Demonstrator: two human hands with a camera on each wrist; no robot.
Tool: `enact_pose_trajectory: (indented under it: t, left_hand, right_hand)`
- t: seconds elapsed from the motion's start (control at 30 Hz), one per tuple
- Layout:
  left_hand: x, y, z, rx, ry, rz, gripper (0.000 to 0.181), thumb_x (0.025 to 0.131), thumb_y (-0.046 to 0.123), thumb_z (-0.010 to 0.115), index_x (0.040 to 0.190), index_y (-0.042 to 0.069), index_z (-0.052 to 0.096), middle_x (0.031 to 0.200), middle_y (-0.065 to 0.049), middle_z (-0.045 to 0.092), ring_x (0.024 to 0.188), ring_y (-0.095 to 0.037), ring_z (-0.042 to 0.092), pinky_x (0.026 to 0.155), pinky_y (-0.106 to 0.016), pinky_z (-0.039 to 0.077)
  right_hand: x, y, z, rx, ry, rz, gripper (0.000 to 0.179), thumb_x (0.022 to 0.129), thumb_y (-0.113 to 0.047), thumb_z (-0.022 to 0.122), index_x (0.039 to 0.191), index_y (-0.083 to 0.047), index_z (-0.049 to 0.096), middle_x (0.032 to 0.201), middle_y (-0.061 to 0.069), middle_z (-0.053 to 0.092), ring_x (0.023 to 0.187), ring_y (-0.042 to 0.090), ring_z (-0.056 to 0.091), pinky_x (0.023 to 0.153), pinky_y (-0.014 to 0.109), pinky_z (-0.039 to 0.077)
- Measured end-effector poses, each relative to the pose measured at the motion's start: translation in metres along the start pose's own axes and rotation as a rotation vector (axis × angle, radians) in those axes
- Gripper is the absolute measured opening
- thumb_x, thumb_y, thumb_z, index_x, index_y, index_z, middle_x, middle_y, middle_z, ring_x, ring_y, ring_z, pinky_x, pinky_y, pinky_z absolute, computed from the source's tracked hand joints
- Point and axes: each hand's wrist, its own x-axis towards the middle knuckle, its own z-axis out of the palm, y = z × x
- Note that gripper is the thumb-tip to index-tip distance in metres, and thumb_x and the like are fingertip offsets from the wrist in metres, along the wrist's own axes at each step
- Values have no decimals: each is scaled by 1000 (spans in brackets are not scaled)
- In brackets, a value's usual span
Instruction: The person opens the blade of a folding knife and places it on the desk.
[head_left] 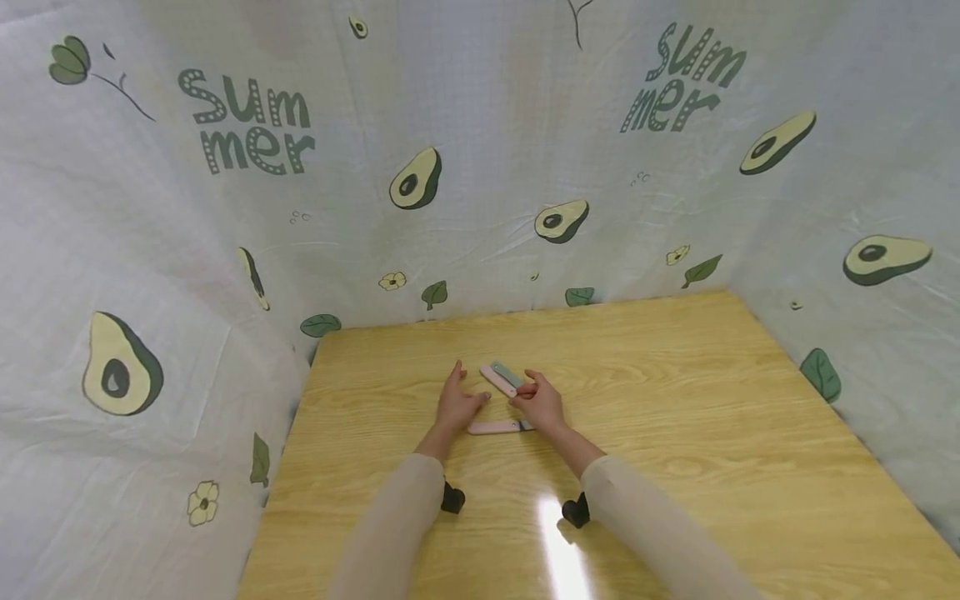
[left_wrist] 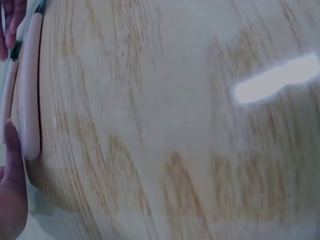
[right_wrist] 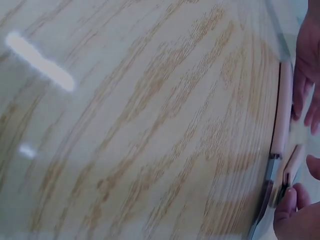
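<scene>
My right hand [head_left: 542, 406] pinches the hinge end of a pink folding knife [head_left: 497, 381] between thumb and fingertips. Its grey-green part stands slightly apart from the pink handle. Nearer to me, a second pink-handled knife [head_left: 492, 427] lies crosswise on the table, its grey part running under my right wrist in the head view. My left hand [head_left: 457, 406] stands to the left of both knives, fingers extended and thumb pointing toward the pinched one. In the left wrist view the left thumb [left_wrist: 14, 155] overlaps the pinched knife's handle [left_wrist: 8, 95].
The wood-grain table [head_left: 637, 392] meets a pale curtain [head_left: 487, 100] printed with avocados at the back and sides. A bright light reflection [head_left: 561, 550] shows near the front. Black wrist mounts [head_left: 452, 498] hang beneath both sleeves.
</scene>
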Motion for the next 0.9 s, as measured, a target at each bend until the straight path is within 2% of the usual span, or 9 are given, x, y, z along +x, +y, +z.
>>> enact_pose_trajectory:
  t: [0.1,0.17,0.23,0.3,0.4,0.6,0.77,0.9]
  left_hand:
    - [3,1,5,46,9,2,93,82,21,78,155,14,21,149,-14,42,98,-27,62,92,-38,56]
    - [5,3,7,70,24,5,92,82,22,78,155,14,22,148,-16,43,114,-34,58,106,-46,47]
    - [6,5,9,79,41,18,92,81,23,78,154,12,23,147,-19,43,126,-38,50,115,-49,38]
    - [7,8,13,86,43,34,93,80,22,79,154,11,23,146,-21,42,133,-40,43,117,-50,35]
    - [5,10,20,104,38,51,94,79,22,79,154,9,23,147,-24,39,135,-41,40,116,-50,36]
    - [1,12,30,171,70,64,91,80,19,79,153,7,26,149,-22,35,134,-38,43,115,-48,39]
    - [0,19,31,173,97,89,88,78,15,80,150,4,31,145,-25,39,134,-41,42,115,-49,38]
    - [-1,21,32,201,86,71,88,78,16,81,151,6,31,143,-24,42,128,-38,48,112,-46,43]
  right_hand:
    - [2,0,4,-14,12,-15,65,79,-3,77,137,2,48,104,17,70,90,23,68,77,29,60]
    - [2,-1,5,-16,15,-16,64,79,-2,77,136,2,49,104,18,70,90,23,68,76,28,60]
    - [3,-1,6,-19,23,-23,63,78,-2,76,135,3,50,105,18,69,90,24,68,75,28,60]
    - [4,-1,8,-18,32,-34,63,78,-1,76,135,3,50,104,18,69,89,24,68,75,28,60]
    - [4,2,10,-39,35,-51,62,77,-3,77,134,3,52,103,17,69,86,21,67,73,26,59]
    - [3,4,14,-85,26,-76,59,77,-4,77,131,4,54,96,13,70,79,15,63,68,22,54]
    - [3,1,15,-134,24,-82,56,78,-6,74,130,2,55,94,11,69,80,18,63,70,28,55]
    - [3,1,18,-191,8,-81,57,78,-12,72,131,0,55,97,10,68,85,20,65,74,31,56]
